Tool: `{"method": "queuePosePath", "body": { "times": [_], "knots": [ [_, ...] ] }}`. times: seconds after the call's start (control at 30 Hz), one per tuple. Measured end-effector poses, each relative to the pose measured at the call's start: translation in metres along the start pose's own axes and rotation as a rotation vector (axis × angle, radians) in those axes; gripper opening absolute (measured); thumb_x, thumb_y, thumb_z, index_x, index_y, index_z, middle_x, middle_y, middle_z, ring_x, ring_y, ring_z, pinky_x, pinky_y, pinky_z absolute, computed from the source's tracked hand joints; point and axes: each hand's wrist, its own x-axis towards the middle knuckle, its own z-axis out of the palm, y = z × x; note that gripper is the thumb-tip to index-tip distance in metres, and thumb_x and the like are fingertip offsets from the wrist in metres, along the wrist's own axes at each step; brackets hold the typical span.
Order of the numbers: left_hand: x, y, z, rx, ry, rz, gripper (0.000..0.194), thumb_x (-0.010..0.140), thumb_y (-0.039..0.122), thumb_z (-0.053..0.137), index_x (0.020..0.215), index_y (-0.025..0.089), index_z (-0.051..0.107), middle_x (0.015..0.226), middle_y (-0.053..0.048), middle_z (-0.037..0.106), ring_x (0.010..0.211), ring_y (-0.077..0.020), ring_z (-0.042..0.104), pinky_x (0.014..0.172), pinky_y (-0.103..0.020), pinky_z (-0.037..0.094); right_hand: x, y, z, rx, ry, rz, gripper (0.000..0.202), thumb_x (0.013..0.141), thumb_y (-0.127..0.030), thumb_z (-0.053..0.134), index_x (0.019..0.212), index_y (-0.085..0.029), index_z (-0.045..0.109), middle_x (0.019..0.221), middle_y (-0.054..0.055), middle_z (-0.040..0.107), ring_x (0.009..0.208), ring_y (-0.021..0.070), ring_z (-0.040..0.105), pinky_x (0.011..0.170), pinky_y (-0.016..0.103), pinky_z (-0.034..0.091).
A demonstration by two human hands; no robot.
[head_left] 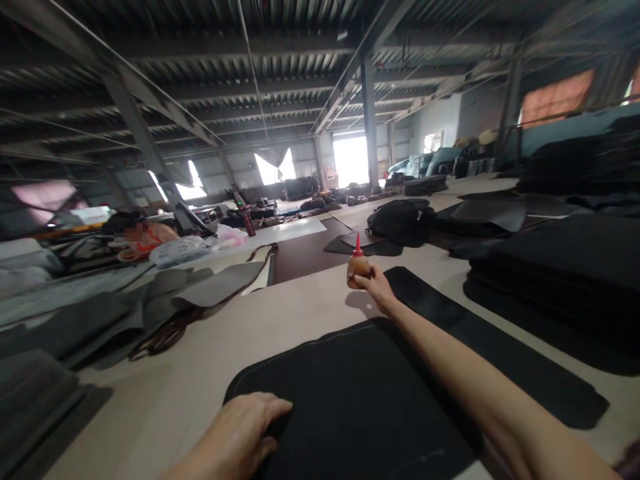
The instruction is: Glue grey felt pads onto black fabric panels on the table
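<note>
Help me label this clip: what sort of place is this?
Probably a leather or fabric cutting workshop: a long beige worktable strewn with cut black material panels, stacked dark sheets, under a corrugated metal roof.

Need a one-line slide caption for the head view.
Right hand grips a small brown squeeze bottle with red nozzle on the beige worktable; left hand rests on a black rounded fabric panel.

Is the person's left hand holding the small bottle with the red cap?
No, the right hand grips the bottle; the left hand rests flat on the black sheet.
</note>
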Motion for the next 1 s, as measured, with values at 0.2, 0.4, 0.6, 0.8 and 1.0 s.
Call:
{"method": "queuePosePath", "body": {
  "times": [0.2,0.4,0.6,0.8,1.0],
  "knots": [
    [0.002,0.005,-0.002,0.024,-0.012,-0.034,0.054,0.071,0.015,0.062,0.121,0.034,0.070,0.123,-0.002,0.069,0.118,-0.0262,0.062,0.103,-0.036,0.046,0.008,0.015,0.006,-0.479,0.000,0.026,0.029,0.095,-0.034,0.066,0.116,-0.015,0.062,0.111,0.007,0.064,0.097,0.0216,0.063,0.085,0.041,0.056],
    [-0.001,0.001,0.005,0.018,0.027,0.009,0.055,0.072,0.014,0.059,0.122,0.035,0.069,0.126,0.000,0.068,0.121,-0.0251,0.061,0.106,-0.038,0.044,-0.008,0.003,-0.036,-0.794,-0.093,0.034,0.027,0.096,-0.035,0.065,0.114,-0.015,0.063,0.112,0.007,0.065,0.097,0.0210,0.064,0.086,0.041,0.057],
    [-0.003,-0.004,0.008,0.022,0.053,0.026,0.057,0.074,0.016,0.060,0.128,0.031,0.066,0.130,-0.002,0.067,0.124,-0.0240,0.059,0.108,-0.037,0.043,-0.050,-0.015,-0.127,-1.066,-0.105,-0.002,0.026,0.095,-0.038,0.065,0.108,-0.016,0.064,0.108,0.006,0.066,0.097,0.0216,0.063,0.090,0.044,0.053],
    [0.001,0.003,0.004,0.074,0.042,0.009,0.059,0.073,0.014,0.061,0.130,0.029,0.066,0.130,-0.003,0.067,0.124,-0.0254,0.058,0.109,-0.039,0.043,-0.076,-0.005,-0.161,-1.195,-0.113,-0.027,0.030,0.089,-0.040,0.071,0.106,-0.016,0.065,0.120,0.010,0.062,0.114,0.0262,0.056,0.101,0.048,0.045],
    [0.002,0.005,0.005,0.100,0.041,0.009,0.060,0.073,0.014,0.060,0.131,0.028,0.064,0.132,-0.004,0.066,0.125,-0.0245,0.058,0.109,-0.038,0.043,-0.069,-0.005,-0.166,-1.090,-0.152,0.057,0.024,0.095,-0.038,0.065,0.100,-0.015,0.067,0.108,0.006,0.066,0.098,0.0214,0.063,0.090,0.041,0.054]
  ]
}}
